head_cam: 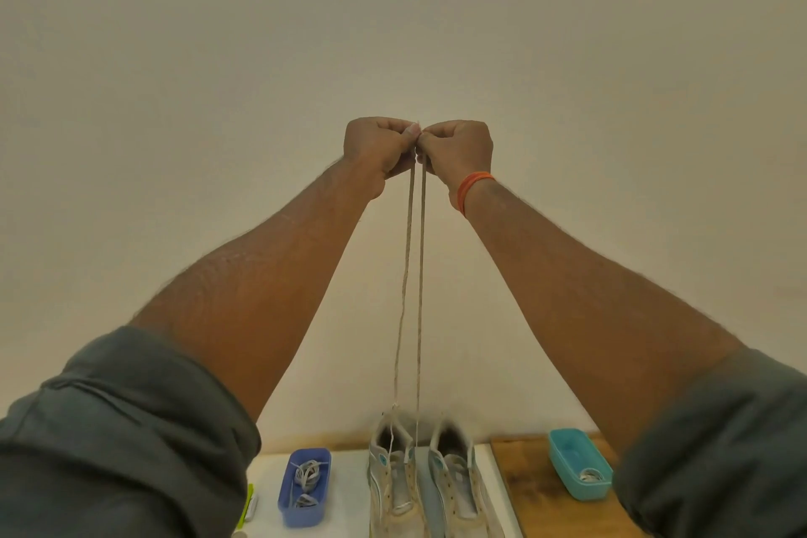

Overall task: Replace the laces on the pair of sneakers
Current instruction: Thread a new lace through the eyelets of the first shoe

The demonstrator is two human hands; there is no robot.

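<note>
Two pale grey sneakers stand side by side at the bottom centre: the left sneaker (pixel 393 476) and the right sneaker (pixel 458 480). A beige lace (pixel 412 275) rises in two taut strands from the left sneaker up to my hands. My left hand (pixel 377 146) and my right hand (pixel 458 149) are raised high in front of the wall, fists touching. Each pinches an end of the lace between thumb and fingers. The right wrist wears an orange band.
A blue tray (pixel 305 489) with bundled laces sits left of the sneakers on a white surface (pixel 349 494). A teal tray (pixel 578 467) holding a lace lies on the wooden tabletop (pixel 532 494) at right. A green object (pixel 248 502) peeks out at lower left.
</note>
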